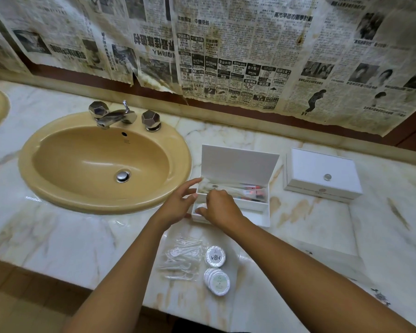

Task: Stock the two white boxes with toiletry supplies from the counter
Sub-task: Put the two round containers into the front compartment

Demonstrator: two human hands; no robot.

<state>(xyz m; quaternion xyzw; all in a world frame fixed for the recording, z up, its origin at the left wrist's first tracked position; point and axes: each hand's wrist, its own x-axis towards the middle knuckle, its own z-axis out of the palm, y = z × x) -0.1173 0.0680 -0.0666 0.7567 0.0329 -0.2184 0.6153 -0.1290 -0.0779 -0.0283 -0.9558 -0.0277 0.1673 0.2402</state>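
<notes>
An open white box (257, 207) stands on the marble counter with its lid (238, 164) raised; toothbrush packets (235, 189) lie in its back compartment. My right hand (220, 209) curls over the box's front left compartment, fingers on a round white soap (200, 208) there. My left hand (180, 203) touches the box's left wall with fingers spread. A second white box (322, 175) sits closed to the right. On the counter near me lie round wrapped soaps (215, 257), a stack of them (217, 282), and clear packets of floss picks (181, 258).
A tan sink (101, 162) with chrome taps (117, 115) lies left of the open box. Newspaper sheets (226, 44) cover the wall behind. The counter's front edge (120, 294) runs close below the supplies. A white sheet (327, 251) lies at the right.
</notes>
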